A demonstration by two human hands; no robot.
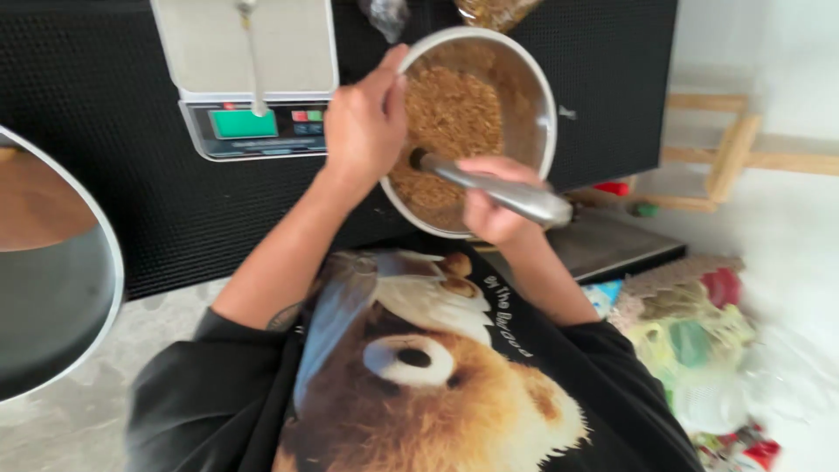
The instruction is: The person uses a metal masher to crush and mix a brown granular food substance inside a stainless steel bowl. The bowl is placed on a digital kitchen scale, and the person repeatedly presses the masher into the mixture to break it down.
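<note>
A round metal bowl (535, 83) holds a heap of brown, grainy stuff (454, 118). My left hand (363, 127) grips the bowl's left rim, thumb over the edge. My right hand (489, 201) is closed on the handle of a metal scoop (516, 194), and the scoop's far end is stuck into the brown heap near the bowl's front. The bowl hangs tilted over a black mat (131, 131) on the table, just above my chest.
A digital scale (249, 61) with a metal spoon lying on its pan stands at the back left. A large metal basin (52, 288) sits at the left edge. Bags and wrappers (699, 350) lie on the floor at right; a wooden frame (730, 153) stands behind.
</note>
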